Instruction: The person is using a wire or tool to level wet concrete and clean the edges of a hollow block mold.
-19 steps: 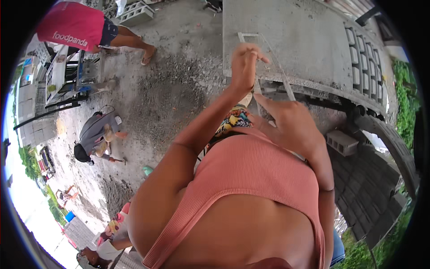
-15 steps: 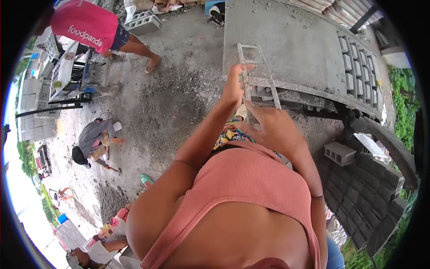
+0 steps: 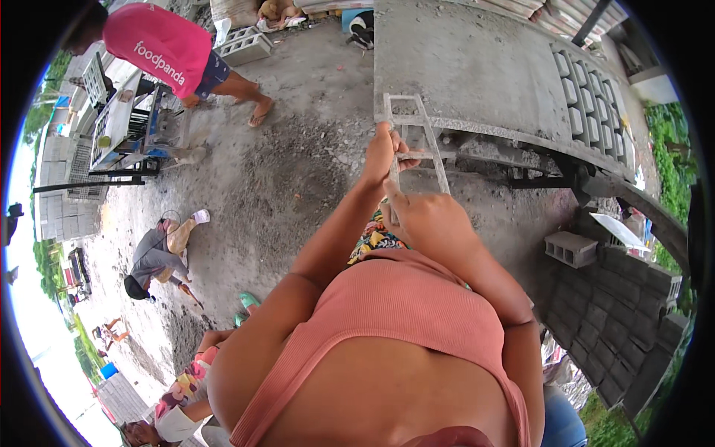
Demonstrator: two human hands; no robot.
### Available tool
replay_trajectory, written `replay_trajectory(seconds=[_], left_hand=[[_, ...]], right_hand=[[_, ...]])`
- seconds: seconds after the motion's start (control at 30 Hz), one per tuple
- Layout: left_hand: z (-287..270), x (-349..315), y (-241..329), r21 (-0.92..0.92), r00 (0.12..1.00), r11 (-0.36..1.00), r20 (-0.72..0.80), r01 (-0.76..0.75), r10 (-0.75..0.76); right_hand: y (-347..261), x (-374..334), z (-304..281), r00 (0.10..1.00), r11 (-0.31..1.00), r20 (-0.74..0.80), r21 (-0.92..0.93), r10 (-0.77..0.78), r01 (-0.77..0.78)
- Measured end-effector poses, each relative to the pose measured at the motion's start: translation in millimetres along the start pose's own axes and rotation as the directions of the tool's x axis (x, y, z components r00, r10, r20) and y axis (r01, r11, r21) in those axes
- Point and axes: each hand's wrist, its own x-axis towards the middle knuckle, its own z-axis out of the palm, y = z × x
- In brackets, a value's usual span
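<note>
A narrow, ladder-like frame (image 3: 432, 141) with crossbars, coated in grey cement, is held out in front of me. My left hand (image 3: 387, 153) is closed round its left rail, fingers wrapped through between the crossbars. At the frame's near end, my right hand (image 3: 436, 227) is closed on the left rail; part of its fingers is hidden beneath the hand. The frame's far end overlaps the edge of a cement-covered table (image 3: 469, 67). Rows of hollow blocks (image 3: 592, 100) sit on the right end of that table.
At the upper left, a person in a pink shirt (image 3: 160, 48) leans by a metal block machine (image 3: 141, 127). Another person (image 3: 160, 257) crouches with a tool at left. Stacked grey blocks (image 3: 603, 320) stand at right. Two dogs are at the top; one is black and white (image 3: 361, 30).
The frame has swung slightly left and come nearer, both hands moving with it. The person in pink has shifted right in the view. The crouching person's tool has moved.
</note>
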Motion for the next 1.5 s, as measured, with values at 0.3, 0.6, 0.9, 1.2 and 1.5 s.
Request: replay_trajectory(seconds=[0.3,0.6,0.9,1.2,1.5], left_hand=[[10,11,14,0.044,0.996,0.995,-0.031,0.09,-0.089],[12,6,32,0.04,0.992,0.993,-0.066,0.112,-0.109],[0,8,37,0.056,0.996,0.995,-0.019,0.089,-0.088],[-8,26,43,-0.032,0.998,0.998,0.036,0.054,-0.053],[-14,23,27,-0.009,0.997,1.0,0.076,-0.01,0.01]], right_hand=[[10,26,-13,0.979,0.992,0.18,0.061,0.094,-0.107],[-3,29,-45,0.985,0.99,0.163,0.124,0.049,-0.07],[-14,41,-38,0.975,0.991,0.212,0.101,0.068,-0.091],[-11,53,-24,0.997,0.998,0.068,0.048,0.043,-0.047],[-11,36,-19,0.993,0.996,0.103,0.065,0.053,-0.059]])
